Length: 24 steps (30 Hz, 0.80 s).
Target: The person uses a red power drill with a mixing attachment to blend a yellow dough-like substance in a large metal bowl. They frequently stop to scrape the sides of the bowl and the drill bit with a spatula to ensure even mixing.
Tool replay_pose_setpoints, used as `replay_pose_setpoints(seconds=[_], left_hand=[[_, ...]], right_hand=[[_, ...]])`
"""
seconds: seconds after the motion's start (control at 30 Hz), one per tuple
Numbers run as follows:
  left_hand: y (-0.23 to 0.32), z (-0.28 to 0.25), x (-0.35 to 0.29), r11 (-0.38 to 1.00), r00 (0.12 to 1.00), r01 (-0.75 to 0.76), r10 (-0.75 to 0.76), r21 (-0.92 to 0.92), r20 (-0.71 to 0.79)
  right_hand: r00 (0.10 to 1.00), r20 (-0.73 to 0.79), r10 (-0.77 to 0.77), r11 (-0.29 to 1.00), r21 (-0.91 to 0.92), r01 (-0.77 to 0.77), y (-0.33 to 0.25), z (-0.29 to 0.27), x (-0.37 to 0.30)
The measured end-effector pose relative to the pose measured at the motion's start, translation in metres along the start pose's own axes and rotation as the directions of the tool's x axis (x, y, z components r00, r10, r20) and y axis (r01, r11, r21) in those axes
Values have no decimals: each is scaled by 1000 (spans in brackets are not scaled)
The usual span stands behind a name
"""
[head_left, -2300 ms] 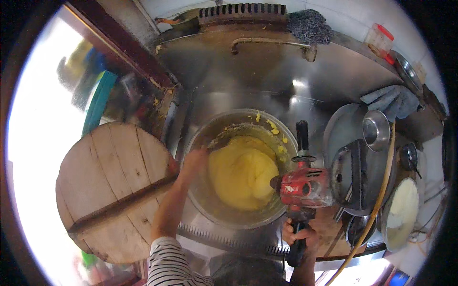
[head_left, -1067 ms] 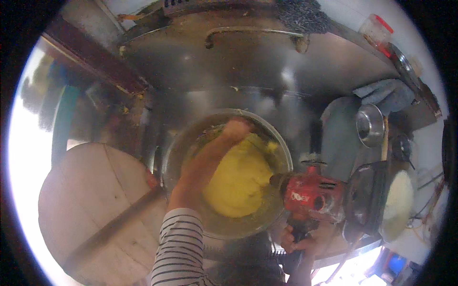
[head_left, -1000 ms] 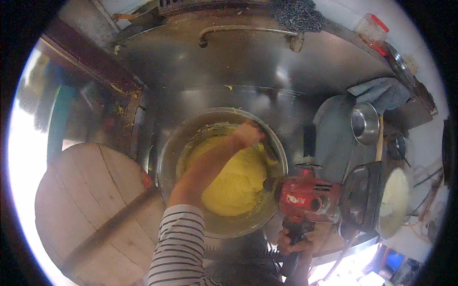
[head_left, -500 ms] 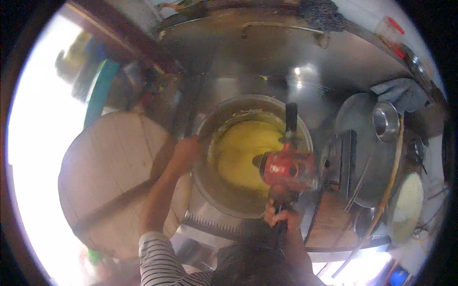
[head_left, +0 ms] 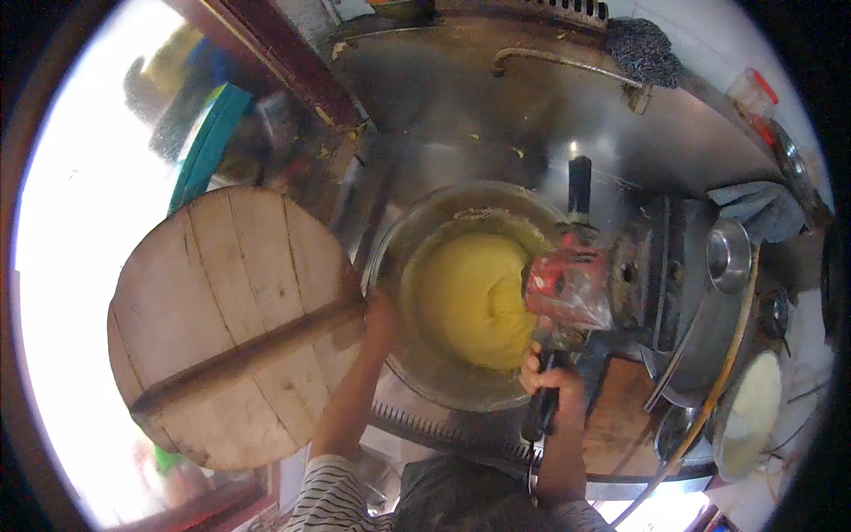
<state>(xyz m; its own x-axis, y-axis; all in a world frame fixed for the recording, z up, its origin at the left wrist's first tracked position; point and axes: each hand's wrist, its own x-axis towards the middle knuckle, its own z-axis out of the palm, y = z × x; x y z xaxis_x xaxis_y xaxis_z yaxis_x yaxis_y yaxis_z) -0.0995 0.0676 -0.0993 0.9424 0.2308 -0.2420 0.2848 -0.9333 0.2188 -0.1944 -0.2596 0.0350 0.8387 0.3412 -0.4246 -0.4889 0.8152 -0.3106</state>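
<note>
Right hand (head_left: 554, 379) grips the lower black handle of a red power tool (head_left: 567, 284), second black handle sticking out on the far side. Tool's front sits over the right part of a big metal pot (head_left: 461, 390) with a smooth yellow mass (head_left: 474, 297) inside. Left hand (head_left: 379, 317) at pot's left rim, blurred, grip unclear. Left of pot: round wooden lid (head_left: 222, 284) with a crossbar. Right side: small metal bowl (head_left: 729, 257), grey cloth (head_left: 758, 208), brown board (head_left: 616, 417), long stick (head_left: 734, 355). Far edge: thin pipe (head_left: 567, 69), dark scouring pad (head_left: 643, 51), red-topped jar (head_left: 753, 96)
</note>
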Motion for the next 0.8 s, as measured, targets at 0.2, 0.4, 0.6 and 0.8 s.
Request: replay_pose_setpoints(seconds=[0.2, 0.4, 0.6, 0.8], left_hand=[[73, 2, 106, 956, 953, -280, 287, 81, -95], [177, 39, 179, 703, 736, -652, 677, 283, 16], [268, 88, 143, 146, 179, -976, 962, 162, 208], [267, 54, 131, 260, 315, -936, 919, 237, 237]], right_hand=[[990, -129, -56, 980, 183, 80, -9, -8, -57], [980, -187, -74, 991, 94, 93, 10, -17, -101], [895, -416, 157, 914, 405, 28, 26, -14, -119], [961, -233, 150, 952, 297, -76, 31, -10, -74]])
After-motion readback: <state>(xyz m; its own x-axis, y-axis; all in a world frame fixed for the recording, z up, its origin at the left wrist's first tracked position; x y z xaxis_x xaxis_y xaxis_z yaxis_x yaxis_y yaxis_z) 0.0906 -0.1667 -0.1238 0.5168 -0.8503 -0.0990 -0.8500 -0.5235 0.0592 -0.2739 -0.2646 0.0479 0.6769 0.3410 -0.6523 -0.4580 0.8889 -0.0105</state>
